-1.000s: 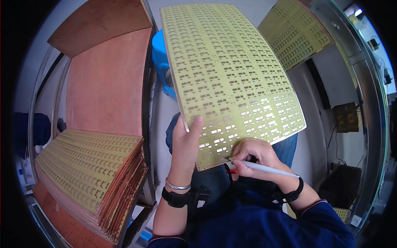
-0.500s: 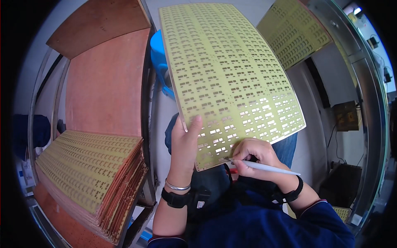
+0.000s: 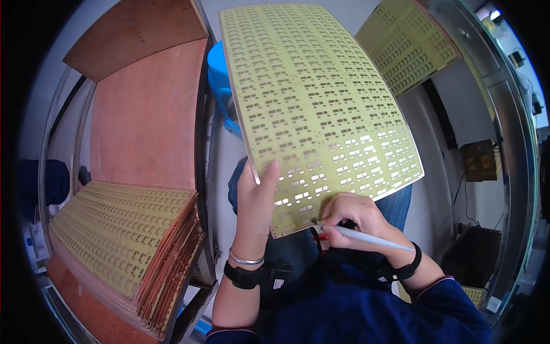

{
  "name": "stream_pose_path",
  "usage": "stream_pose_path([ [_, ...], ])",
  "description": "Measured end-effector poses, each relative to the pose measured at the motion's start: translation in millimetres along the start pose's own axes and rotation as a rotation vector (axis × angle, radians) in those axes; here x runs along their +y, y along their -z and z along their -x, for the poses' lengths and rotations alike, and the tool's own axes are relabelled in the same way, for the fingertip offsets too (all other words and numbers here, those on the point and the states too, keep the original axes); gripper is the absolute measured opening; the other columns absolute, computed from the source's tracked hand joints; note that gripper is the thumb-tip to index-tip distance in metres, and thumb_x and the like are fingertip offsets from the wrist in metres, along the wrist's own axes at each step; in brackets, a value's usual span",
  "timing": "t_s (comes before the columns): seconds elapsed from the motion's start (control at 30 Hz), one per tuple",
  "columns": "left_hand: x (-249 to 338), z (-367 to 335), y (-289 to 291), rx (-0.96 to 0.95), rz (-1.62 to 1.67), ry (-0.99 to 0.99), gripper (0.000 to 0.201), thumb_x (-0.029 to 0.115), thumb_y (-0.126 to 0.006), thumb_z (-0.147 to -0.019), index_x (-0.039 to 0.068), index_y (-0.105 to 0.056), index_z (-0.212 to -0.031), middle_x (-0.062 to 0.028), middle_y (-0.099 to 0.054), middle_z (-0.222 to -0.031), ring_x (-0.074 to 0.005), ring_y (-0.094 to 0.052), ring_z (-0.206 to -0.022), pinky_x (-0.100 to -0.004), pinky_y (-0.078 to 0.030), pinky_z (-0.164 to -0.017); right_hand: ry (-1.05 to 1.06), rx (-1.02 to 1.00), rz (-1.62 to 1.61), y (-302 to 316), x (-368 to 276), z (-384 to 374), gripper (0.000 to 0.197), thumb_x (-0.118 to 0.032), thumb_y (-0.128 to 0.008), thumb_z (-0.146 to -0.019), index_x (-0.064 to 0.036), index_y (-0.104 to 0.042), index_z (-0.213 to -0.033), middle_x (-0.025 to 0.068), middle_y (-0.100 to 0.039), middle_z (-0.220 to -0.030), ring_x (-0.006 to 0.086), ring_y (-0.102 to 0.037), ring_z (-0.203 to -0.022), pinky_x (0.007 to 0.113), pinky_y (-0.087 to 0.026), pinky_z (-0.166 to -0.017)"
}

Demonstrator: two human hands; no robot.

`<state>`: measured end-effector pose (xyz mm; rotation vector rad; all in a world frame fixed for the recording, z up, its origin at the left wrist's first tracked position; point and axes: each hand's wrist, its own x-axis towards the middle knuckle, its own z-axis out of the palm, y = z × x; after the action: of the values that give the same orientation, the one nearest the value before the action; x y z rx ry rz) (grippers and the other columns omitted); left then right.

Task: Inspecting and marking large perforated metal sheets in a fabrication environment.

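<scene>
A large yellow-green circuit board panel (image 3: pixel 321 97), covered in rows of small rectangular pads, tilts up in front of me over my lap. My left hand (image 3: pixel 260 186) grips its left edge, thumb on the face and fingers hidden behind. At the near edge, my right hand (image 3: pixel 355 217) pinches a slim white pen-shaped tool (image 3: pixel 375 238) with a thin dark tip. That tip is at the board's surface near the bottom corner; whether it touches I cannot tell. Light glints off the pads in the lower part.
On the left, a stack of similar panels (image 3: pixel 123 235) lies on a rack beneath a copper-coloured sheet (image 3: pixel 146 120) leaning back. More panels (image 3: pixel 407 46) stand at the far right beside a metal-framed glass edge (image 3: pixel 504 114). A blue plastic stool (image 3: pixel 220 74) is behind the board.
The glints on the lower pads have shifted slightly. The tool's handle end has dipped a little in my right hand, while my left hand keeps its place.
</scene>
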<state>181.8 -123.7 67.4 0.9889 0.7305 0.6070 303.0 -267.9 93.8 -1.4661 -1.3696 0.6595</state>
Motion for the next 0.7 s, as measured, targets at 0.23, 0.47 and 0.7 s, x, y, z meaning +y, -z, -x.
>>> stream_pose_path([
  [0.23, 1.3, -1.4, -2.6, 0.014, 0.003, -0.019, 0.033, 0.018, -0.053, -0.094, -0.003, -0.048, -0.119, -0.0084, -0.058, -0.114, -0.0119, -0.054, -0.101, -0.0264, -0.042, -0.089, -0.043, -0.031, -0.015, 4.0, -0.6, 0.2, 0.014, -0.001, -0.066, -0.07, -0.0066, -0.054, -0.069, 0.0044, -0.06, -0.069, 0.0213, -0.06, -0.063, 0.029, -0.048, -0.057],
  [0.47, 1.2, -0.1, -3.2, 0.014, 0.017, -0.019, 0.032, 0.018, -0.052, -0.094, -0.003, -0.047, -0.119, -0.0089, -0.058, -0.113, -0.0117, -0.054, -0.101, -0.0264, -0.042, -0.089, -0.073, -0.009, -0.014, 2.4, 1.9, 3.1, 0.013, -0.004, -0.067, -0.072, -0.0064, -0.054, -0.069, 0.0045, -0.059, -0.068, 0.021, -0.059, -0.062, 0.029, -0.047, -0.057],
  [0.7, -1.1, -0.7, -0.1, 0.003, 0.0, -0.024, 0.032, 0.018, -0.053, -0.094, -0.003, -0.048, -0.118, -0.0085, -0.058, -0.113, -0.0113, -0.053, -0.1, -0.0263, -0.042, -0.088, -0.04, 0.004, -0.013, 1.7, 1.2, 1.4, 0.013, -0.002, -0.066, -0.071, -0.0066, -0.054, -0.069, 0.0044, -0.059, -0.067, 0.021, -0.059, -0.062, 0.029, -0.047, -0.057],
])
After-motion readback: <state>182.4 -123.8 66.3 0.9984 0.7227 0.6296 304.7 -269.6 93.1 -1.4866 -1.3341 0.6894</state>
